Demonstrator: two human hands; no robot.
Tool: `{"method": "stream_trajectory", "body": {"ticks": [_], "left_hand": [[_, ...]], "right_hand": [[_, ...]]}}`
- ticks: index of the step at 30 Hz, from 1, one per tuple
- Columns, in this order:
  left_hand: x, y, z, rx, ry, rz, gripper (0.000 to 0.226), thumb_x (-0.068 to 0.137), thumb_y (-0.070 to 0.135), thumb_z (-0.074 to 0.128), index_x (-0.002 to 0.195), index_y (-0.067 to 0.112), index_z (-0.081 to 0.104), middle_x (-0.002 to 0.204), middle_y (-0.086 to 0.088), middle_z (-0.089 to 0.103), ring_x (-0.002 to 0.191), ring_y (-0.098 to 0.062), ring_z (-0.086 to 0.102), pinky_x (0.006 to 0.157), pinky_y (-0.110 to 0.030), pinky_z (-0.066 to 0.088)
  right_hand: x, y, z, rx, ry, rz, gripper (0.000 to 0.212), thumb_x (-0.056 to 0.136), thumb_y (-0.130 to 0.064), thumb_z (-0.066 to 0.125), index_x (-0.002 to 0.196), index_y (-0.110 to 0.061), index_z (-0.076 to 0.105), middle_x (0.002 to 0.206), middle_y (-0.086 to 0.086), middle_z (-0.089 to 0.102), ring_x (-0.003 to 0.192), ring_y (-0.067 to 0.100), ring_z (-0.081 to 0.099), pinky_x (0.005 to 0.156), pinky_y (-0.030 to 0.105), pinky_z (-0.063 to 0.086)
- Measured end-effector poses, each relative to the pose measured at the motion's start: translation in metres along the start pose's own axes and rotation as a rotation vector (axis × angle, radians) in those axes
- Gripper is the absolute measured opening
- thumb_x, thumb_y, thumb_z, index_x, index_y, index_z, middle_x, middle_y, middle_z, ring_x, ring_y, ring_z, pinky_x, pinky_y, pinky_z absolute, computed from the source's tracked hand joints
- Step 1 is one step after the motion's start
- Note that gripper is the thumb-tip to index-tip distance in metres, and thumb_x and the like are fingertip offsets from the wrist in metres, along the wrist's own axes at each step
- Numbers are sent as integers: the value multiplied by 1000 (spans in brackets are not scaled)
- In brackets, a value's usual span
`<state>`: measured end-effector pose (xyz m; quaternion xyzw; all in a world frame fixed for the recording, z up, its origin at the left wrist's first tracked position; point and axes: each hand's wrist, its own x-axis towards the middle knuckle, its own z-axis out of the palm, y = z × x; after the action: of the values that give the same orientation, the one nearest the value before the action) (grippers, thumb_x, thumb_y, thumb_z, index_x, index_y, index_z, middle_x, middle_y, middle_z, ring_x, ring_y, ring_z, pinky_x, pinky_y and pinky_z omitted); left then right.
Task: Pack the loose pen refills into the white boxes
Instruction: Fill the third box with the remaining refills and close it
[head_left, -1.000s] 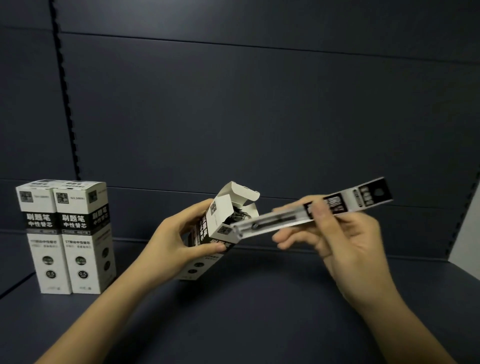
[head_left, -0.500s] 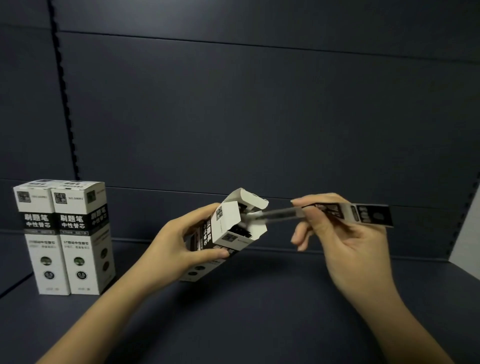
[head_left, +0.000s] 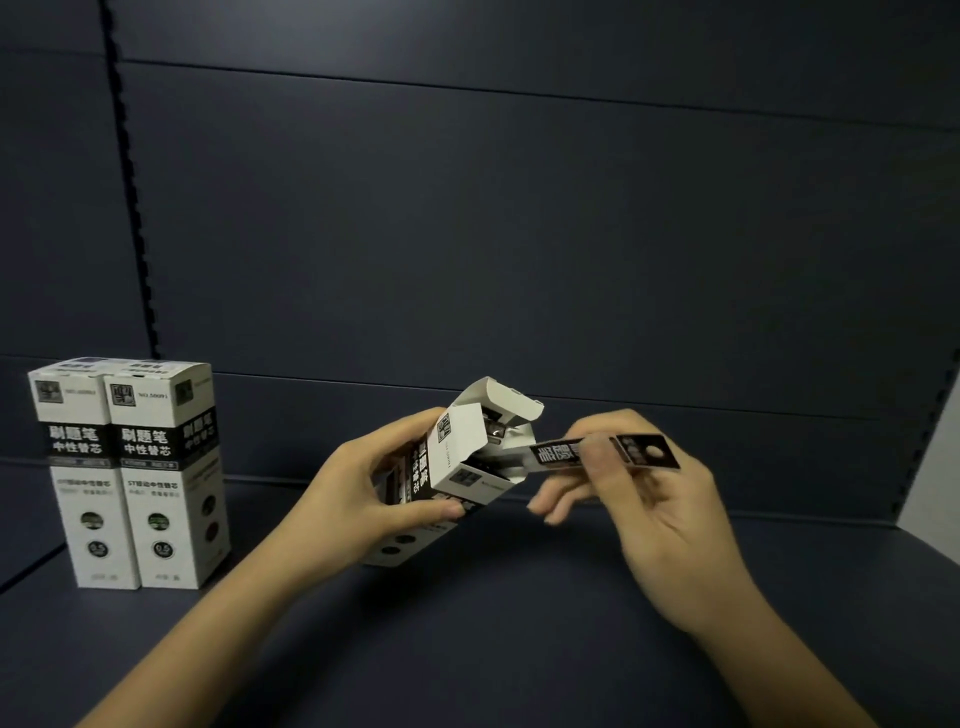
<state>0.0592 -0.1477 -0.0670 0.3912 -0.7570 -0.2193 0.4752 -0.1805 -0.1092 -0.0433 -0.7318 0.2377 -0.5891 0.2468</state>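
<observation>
My left hand (head_left: 363, 493) grips a white box (head_left: 457, 457) with black lettering, tilted with its open top toward the right and its lid flap (head_left: 506, 402) raised. My right hand (head_left: 654, 514) pinches the black labelled end of a packaged pen refill (head_left: 602, 453) between thumb and forefinger. The refill's clear front part is inside the box mouth and hidden; only the black end sticks out. More refills show as dark shapes inside the opening.
Two closed white boxes (head_left: 127, 473) stand upright side by side at the left on the dark shelf surface (head_left: 493, 623). A dark panel wall rises behind. A pale edge (head_left: 935, 467) shows at the far right.
My right hand has moved left and pushed the refill from outside the box into its open top, so most of its clear length is now hidden inside. The left hand holds the box steady.
</observation>
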Motion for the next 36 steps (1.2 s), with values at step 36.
{"method": "stream_trajectory", "body": {"ticks": [36], "left_hand": [[-2, 5, 13, 21, -4, 111, 72, 65, 25, 88, 128, 47, 58, 124, 26, 64, 120, 3, 58, 100, -14, 45]], "right_hand": [[-5, 5, 20, -406, -266, 97, 10, 104, -24, 36, 100, -30, 42, 63, 4, 60, 50, 21, 58, 54, 45, 50]]}}
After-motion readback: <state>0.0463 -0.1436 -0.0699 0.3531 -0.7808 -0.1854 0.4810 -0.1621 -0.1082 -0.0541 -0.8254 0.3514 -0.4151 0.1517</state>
